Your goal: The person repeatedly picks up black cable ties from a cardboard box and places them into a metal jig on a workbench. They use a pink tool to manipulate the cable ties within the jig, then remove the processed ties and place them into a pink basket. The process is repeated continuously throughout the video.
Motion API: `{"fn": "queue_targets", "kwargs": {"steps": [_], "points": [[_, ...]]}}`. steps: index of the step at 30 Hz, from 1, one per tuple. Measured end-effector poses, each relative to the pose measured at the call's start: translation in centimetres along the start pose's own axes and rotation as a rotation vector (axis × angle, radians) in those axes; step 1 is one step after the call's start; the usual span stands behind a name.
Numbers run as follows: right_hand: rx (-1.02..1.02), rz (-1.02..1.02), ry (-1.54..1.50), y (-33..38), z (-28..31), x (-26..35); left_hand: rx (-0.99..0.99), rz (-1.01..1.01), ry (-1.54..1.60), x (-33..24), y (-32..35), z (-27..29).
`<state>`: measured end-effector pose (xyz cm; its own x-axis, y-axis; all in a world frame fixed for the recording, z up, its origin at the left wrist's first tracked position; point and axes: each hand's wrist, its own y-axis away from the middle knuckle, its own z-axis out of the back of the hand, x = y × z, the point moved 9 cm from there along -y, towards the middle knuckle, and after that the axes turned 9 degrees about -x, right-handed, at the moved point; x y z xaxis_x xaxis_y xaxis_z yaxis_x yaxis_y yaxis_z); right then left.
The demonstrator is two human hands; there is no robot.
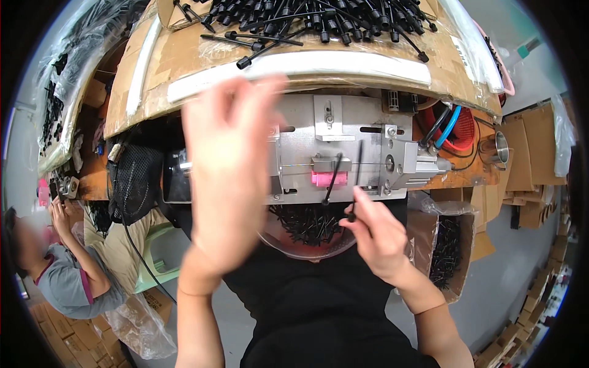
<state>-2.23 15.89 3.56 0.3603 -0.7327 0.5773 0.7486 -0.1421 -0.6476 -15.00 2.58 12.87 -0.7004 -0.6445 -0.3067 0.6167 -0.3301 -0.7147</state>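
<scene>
My left hand [228, 165] is raised in front of the metal fixture [343, 138], blurred by motion, fingers spread near the white edge strip [343, 64] of the cardboard tray; I see nothing in it. My right hand [375, 232] pinches a thin black cable tie [358, 165] upright against the fixture's front plate. A second black tie [333, 178] leans in the fixture beside a pink block [329, 178]. Several loose black ties [319, 21] are heaped on the cardboard tray above. A clear bowl [307, 230] of black pieces sits at my lap below the fixture.
A cardboard box [448, 245] lined with plastic holds more black pieces at the right. A red basket [463, 129] with blue and black hoses and a metal cup [498, 149] stand right of the fixture. Another person [67, 270] sits at lower left. A black mesh bag [134, 181] hangs left.
</scene>
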Motion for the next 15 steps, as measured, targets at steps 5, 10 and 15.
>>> {"fn": "queue_targets", "kwargs": {"steps": [5, 10, 15], "points": [[0.092, 0.023, -0.014, 0.5, -3.1, 0.2, 0.267, 0.017, 0.179, 5.7, -5.0, -2.2], [0.082, 0.014, 0.015, 0.6, -3.2, -0.6, 0.457, 0.031, 0.503, 6.6, -9.5, -2.2], [0.121, 0.166, 0.102, -4.9, 0.3, 1.3, 0.183, 0.706, 1.294, 14.0, -15.0, 0.4]]}}
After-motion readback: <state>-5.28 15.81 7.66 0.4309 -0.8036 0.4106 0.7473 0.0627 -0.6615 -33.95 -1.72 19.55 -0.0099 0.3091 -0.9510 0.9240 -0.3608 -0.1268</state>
